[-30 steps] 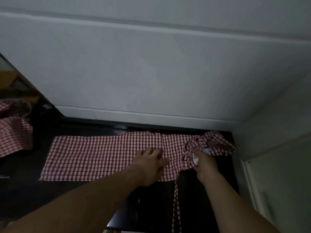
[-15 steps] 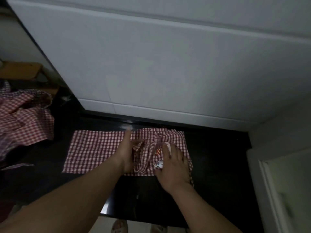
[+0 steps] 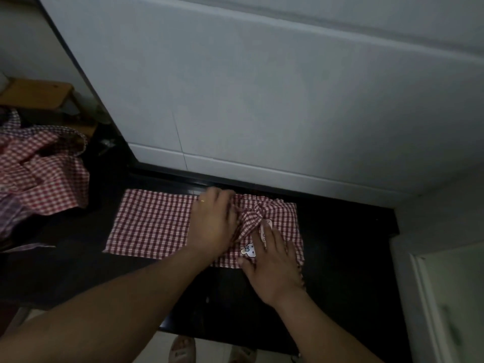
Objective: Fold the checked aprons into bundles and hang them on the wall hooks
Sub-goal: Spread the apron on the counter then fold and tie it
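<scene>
Black counter point(image 3: 340, 244) carries the job. Heap of checked aprons point(image 3: 47, 179) at its far left, unfolded by my reading. One apron point(image 3: 154, 224) lies mid-counter, right end doubled over and bunched: fold begun, no bundle yet. No hooks in view; hanging all ahead. Right hand point(image 3: 272, 265) flat, fingers spread, pressing the doubled end. Left hand point(image 3: 213, 226) on the bunch, blurred; I cannot tell if it pinches.

One head-worn wide-angle camera looks steeply down and forward over the dark table point(image 3: 340, 244), facing the white wall point(image 3: 262, 100) behind it. It is near: both forearms run in from the bottom edge. The checked apron point(image 3: 152, 224) lies mid-frame, and feet point(image 3: 183, 347) show below the table's front edge.
</scene>
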